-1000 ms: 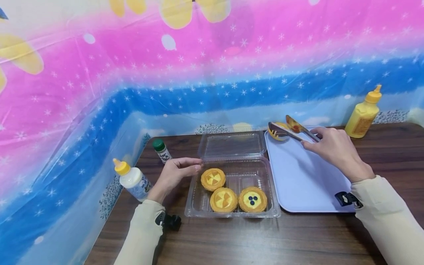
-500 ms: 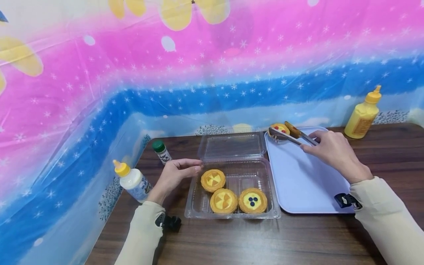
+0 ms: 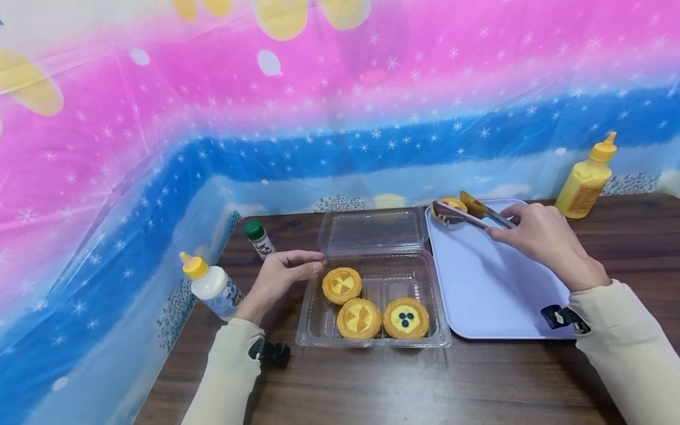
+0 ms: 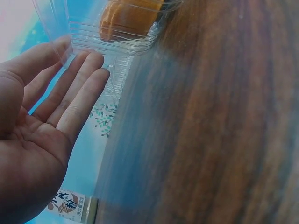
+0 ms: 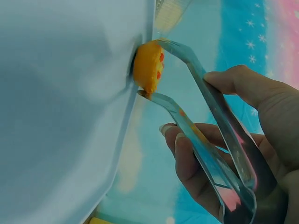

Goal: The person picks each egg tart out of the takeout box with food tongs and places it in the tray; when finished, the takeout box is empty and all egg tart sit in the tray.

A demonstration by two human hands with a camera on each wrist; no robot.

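My right hand (image 3: 549, 242) grips metal tongs (image 3: 470, 217), their tips on either side of an egg tart (image 3: 451, 205) topped with red pieces. That tart rests flat on the far left corner of a pale lilac tray (image 3: 489, 277). The right wrist view shows the tong tips (image 5: 163, 42) close by the tart's edge; contact is hard to tell. My left hand (image 3: 281, 277) pinches the left rim of an opened clear plastic container (image 3: 390, 288) between thumb and index finger, other fingers straight. Three tarts lie inside, one a blueberry tart (image 3: 406, 317).
The container's transparent lid (image 3: 372, 229) lies back toward the patterned wall cloth. A green-capped shaker (image 3: 258, 239) and a white squeeze bottle (image 3: 216, 289) stand left; a yellow squeeze bottle (image 3: 584, 180) stands back right. All are on the dark wooden table (image 3: 372, 383).
The red-topped tart has gone from tilted between the tongs to flat on the tray. The tongs' arms have since spread slightly around it. My left hand keeps its place at the container.
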